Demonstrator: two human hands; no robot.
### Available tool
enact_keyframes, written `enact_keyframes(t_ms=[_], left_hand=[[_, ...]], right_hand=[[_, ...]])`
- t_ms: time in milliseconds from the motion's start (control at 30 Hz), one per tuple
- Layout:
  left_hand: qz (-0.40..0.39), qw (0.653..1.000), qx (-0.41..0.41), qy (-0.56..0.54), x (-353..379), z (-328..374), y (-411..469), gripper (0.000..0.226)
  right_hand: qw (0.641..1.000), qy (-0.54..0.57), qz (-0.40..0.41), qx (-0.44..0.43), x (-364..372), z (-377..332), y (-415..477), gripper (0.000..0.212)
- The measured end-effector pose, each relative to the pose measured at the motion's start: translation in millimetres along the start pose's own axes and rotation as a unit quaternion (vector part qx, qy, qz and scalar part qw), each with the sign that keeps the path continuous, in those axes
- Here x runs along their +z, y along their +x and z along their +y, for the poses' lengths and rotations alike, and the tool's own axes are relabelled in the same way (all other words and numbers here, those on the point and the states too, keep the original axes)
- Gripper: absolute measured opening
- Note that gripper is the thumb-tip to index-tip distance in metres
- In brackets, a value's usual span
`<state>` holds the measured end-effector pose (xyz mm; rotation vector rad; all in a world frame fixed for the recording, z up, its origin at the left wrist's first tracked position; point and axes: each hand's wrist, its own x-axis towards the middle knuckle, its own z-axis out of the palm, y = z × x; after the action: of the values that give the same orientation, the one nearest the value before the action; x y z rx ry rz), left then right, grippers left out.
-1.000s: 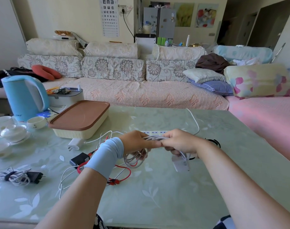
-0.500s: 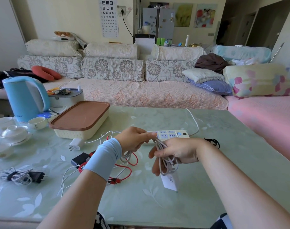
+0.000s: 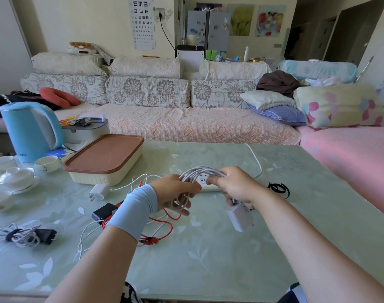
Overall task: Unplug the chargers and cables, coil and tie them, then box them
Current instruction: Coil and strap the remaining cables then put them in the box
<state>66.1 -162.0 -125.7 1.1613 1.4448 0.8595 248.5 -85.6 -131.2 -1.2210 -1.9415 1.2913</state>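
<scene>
Head view: the coiled white charging cable (image 3: 196, 170) hangs above the middle of the pale green glass-topped desk (image 3: 208, 259), the left hand (image 3: 175, 191) curled through its loops at the bundle's 9 o'clock, the right hand (image 3: 234, 184) pinching the strands at 3 o'clock with the white block charger (image 3: 239, 216) dangling beneath. Light and limp, the loops would likely spring apart unless gripped across all strands at one spot.

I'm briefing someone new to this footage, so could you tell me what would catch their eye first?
At centre, the left hand grips a coil of white cable while the right hand holds its strand, a white charger dangling below. A blue kettle stands far left, a brown-lidded box near it.
</scene>
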Motion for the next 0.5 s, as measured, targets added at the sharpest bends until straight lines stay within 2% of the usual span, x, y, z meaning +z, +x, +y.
enact_keyframes(t_ms=[100,200,267,367,500], left_hand=[[0.011,0.997,0.017,-0.079,3,3,3,0.016],[0.058,0.987,0.049,-0.141,6,5,6,0.021],[0.091,0.987,0.06,-0.119,8,3,10,0.027],[0.112,0.988,0.093,-0.059,14,-2,13,0.052],[0.069,0.98,0.119,-0.145,24,-1,14,0.024]], right_hand=[[1.0,0.028,0.002,0.007,3,-3,-1,0.02],[1.0,0.027,0.012,0.005,8,-8,-2,0.019],[1.0,0.009,0.018,0.006,11,-9,-4,0.016],[0.999,-0.031,0.009,0.006,17,-8,-7,0.013],[0.998,-0.063,-0.01,-0.012,26,-11,-11,0.016]])
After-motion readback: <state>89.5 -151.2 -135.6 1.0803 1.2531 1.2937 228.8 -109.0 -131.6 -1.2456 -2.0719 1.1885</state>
